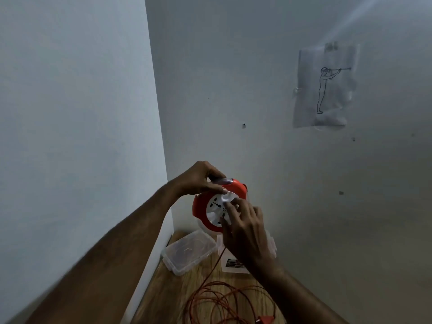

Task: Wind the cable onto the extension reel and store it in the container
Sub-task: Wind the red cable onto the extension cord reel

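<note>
Fingers (230,208) of the right hand (245,232) curl onto the white centre disc of the round orange plastic extension reel (210,206), pinching its raised grip. Left hand (198,178) grips the reel's top handle, thumb along the rim; reel held up in the air, socket face toward the camera, above the wooden table (168,291). Thin orange cable (217,298) drops from the reel into loose loops on the table, orange plug (265,320) at the near edge. Clear plastic container (272,246) sits behind the right hand, its clear lid (189,252) just beside it to the left. Line drawing on paper (325,87) taped to the wall
</note>
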A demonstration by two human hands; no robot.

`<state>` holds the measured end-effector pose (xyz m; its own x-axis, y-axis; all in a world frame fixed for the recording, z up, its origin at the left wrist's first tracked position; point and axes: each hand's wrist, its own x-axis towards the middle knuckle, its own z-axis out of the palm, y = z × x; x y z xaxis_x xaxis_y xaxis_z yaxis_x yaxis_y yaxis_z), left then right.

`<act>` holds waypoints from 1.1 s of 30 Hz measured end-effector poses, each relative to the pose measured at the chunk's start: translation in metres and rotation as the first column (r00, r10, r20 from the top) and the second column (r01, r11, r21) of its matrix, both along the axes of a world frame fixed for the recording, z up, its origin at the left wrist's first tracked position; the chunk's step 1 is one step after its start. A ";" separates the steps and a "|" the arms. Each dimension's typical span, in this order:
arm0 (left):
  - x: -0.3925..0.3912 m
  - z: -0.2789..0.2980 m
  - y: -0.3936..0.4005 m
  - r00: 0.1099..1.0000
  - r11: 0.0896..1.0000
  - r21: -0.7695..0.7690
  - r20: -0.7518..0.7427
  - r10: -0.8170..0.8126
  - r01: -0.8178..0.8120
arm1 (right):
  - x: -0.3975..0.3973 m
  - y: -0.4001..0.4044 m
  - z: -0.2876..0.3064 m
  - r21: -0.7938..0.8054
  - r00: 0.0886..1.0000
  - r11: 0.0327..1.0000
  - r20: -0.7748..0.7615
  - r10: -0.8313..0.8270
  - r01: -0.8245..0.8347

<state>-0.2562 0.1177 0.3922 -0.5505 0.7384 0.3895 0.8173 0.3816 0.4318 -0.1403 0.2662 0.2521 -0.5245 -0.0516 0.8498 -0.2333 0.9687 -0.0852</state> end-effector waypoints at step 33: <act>-0.005 -0.031 0.032 0.998 0.988 0.147 0.042 0.050 -0.056 | -0.018 -0.023 0.032 -0.867 0.998 0.496 -0.031 0.055 -0.054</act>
